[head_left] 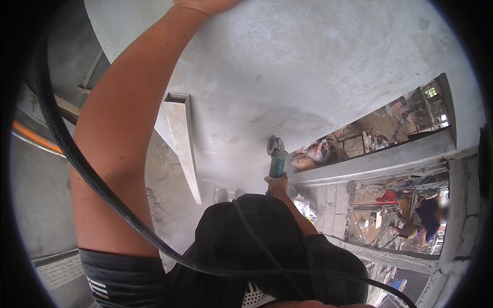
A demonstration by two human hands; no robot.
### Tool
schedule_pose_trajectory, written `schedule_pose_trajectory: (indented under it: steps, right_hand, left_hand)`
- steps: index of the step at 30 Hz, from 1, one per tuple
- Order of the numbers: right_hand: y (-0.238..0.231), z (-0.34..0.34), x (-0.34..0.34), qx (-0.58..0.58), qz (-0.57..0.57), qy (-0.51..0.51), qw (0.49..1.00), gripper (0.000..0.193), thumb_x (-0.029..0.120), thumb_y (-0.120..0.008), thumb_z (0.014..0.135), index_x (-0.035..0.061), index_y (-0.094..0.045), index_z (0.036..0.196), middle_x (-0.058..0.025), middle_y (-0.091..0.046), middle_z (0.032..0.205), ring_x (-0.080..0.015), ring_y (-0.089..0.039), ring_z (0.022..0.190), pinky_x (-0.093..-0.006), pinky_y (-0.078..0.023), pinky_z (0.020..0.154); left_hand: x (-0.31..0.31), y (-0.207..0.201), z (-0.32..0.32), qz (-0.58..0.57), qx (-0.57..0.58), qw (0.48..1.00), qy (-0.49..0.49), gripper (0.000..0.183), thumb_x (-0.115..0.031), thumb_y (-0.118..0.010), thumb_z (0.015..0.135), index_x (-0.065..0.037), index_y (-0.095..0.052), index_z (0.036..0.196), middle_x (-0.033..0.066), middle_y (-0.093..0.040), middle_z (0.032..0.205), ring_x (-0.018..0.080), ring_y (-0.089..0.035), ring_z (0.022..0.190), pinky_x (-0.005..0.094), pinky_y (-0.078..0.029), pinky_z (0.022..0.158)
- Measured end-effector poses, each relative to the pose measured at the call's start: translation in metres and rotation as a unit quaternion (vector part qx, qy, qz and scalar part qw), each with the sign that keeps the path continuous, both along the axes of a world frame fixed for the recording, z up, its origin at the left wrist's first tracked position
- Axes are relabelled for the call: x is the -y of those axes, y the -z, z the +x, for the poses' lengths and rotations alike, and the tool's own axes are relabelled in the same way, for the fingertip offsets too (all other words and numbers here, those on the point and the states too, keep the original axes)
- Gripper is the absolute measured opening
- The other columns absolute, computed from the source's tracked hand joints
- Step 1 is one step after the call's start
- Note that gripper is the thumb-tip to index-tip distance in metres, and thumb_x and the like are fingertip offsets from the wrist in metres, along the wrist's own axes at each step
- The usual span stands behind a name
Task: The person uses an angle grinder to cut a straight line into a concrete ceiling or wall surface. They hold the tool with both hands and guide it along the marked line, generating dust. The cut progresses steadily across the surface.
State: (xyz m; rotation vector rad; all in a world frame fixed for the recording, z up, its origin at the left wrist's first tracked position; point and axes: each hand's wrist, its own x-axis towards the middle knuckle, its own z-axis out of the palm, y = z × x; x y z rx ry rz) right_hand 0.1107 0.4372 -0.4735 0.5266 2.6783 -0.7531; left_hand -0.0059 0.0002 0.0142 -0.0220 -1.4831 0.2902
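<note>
While the right hand [279, 185] wraps its fingers around the green angle grinder [278, 165] near the grey wall [318, 66], steady, light pressure should serve best; the left hand's [208, 4] cropped fingers cannot be judged.

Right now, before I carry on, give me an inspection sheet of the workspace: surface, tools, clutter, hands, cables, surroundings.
Surface: grey concrete surface, patchy; pale haze near the tool.
Job's things: green angle grinder with a disc at its far end; disc contact with the concrete cannot be told.
Clutter: what look like bags beyond the long opening at right.
Hands: right hand grips the grinder; left hand is raised, cut off by the top edge.
Cables: thick black cable crosses before the left arm; a thinner dark cord lies over the black clothing; ends not traceable.
Surroundings: another person in a dark top, lower right, near a red object.
</note>
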Motion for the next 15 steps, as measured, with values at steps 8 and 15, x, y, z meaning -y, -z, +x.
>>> schedule_pose_trajectory:
  steps: [8, 15]
  right_hand:
    - [-0.009, 0.007, 0.001, 0.005, -0.037, 0.003, 0.999, 0.080, 0.033, -0.091, 0.074, 0.0043, -0.059, 0.142, -0.0230, -0.077, 0.130, -0.0410, -0.075, 0.121, -0.0513, -0.060, 0.105]
    - [-0.010, 0.005, -0.001, 0.004, -0.024, -0.007, 1.000, 0.082, 0.033, -0.090, 0.075, 0.0036, -0.055, 0.143, -0.0249, -0.075, 0.131, -0.0419, -0.075, 0.122, -0.0510, -0.060, 0.105]
  left_hand:
    - [0.004, 0.002, 0.002, 0.008, 0.013, 1.000, -0.016, 0.071, -0.055, -0.065, 0.105, -0.024, -0.052, 0.168, 0.0143, -0.031, 0.182, 0.0389, -0.024, 0.169, 0.0626, -0.023, 0.134]
    - [0.000, 0.003, -0.001, 0.015, 0.016, 1.000, -0.006, 0.071, -0.056, -0.064, 0.105, -0.025, -0.051, 0.168, 0.0136, -0.029, 0.183, 0.0380, -0.024, 0.169, 0.0617, -0.021, 0.136]
